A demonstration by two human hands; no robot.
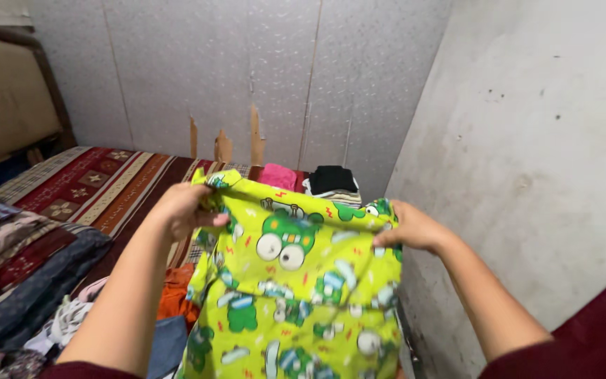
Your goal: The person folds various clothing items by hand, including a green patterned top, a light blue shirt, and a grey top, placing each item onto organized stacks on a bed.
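Both hands hold a yellow-green cartoon-print cloth (296,281) up over the bed (106,186): the left hand (180,209) pinches its top left corner, the right hand (412,226) grips the top right edge. Folded clothes (331,182) lie behind it by the wall (527,175), an orange garment (177,295) below

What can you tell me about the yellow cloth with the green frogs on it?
The yellow-green cloth looks like soft, thin fabric printed with green cartoon frogs with big white eyes, plus small red marks. It is held up and spread out, hanging down in loose folds. The left hand pinches its top left corner and the right hand grips its top right corner. It hangs in front of a pile of clothes on a bed.
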